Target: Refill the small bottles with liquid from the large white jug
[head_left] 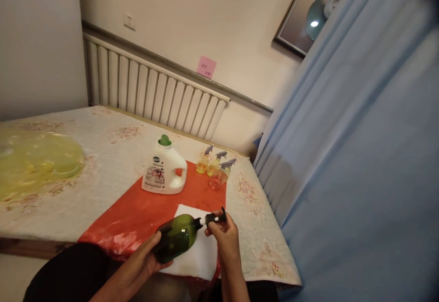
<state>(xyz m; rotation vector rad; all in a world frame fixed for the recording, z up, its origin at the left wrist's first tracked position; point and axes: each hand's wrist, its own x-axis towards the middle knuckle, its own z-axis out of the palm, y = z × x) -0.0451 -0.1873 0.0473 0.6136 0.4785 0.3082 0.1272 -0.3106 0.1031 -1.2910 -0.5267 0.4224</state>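
Note:
A dark green bottle (178, 238) lies tilted across my left hand (152, 254), whose fingers wrap round its base. At the bottle's neck, my right hand (224, 235) pinches a black pump head (211, 218). A white part of the pump shows between the neck and the black collar; whether its tube is inside the bottle I cannot tell. Beneath the bottle is a white sheet (200, 256) on a red plastic sheet (126, 210). A large white jug (166, 169) with a handle and a green piece in its mouth stands beyond my hands.
Three small spray bottles (213, 169) with grey triggers stand right of the jug. A yellow translucent plastic sheet (37, 160) covers the table's left side. The floral tablecloth (247, 192) reaches a radiator (154, 87) behind. A blue curtain (356, 155) hangs along the right.

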